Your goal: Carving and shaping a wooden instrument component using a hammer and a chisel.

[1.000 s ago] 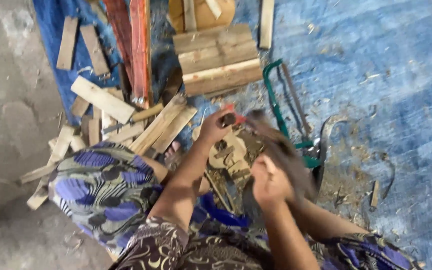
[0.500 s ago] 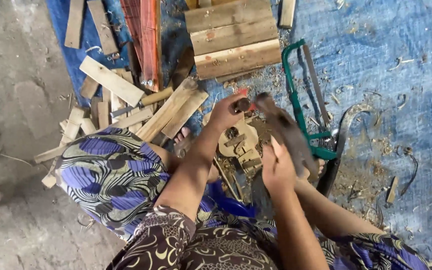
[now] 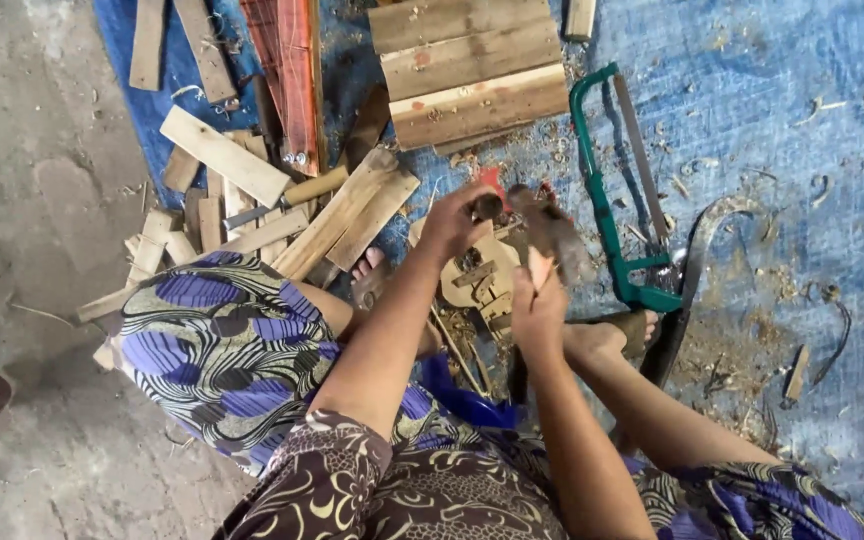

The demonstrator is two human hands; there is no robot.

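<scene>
My left hand [image 3: 455,225] grips a chisel [image 3: 488,207] by its dark handle and holds it upright on a flat carved wooden piece [image 3: 470,278] between my feet. My right hand [image 3: 538,306] is closed round the handle of a wooden mallet [image 3: 555,232]. The mallet's blurred head hangs just right of the chisel's top. Both forearms reach forward over my patterned clothing.
A green hacksaw [image 3: 607,200] and a curved dark blade [image 3: 690,268] lie on the blue tarp [image 3: 812,180] to the right. Stacked planks [image 3: 472,75] lie ahead, scrap wood pieces [image 3: 224,158] and a wooden-handled knife [image 3: 292,193] to the left. Shavings litter the tarp; bare concrete [image 3: 22,200] is far left.
The view has shifted a little, so the planks sit higher in the frame. My right hand has risen with the mallet, which stays blurred. My left hand keeps the chisel on the piece.
</scene>
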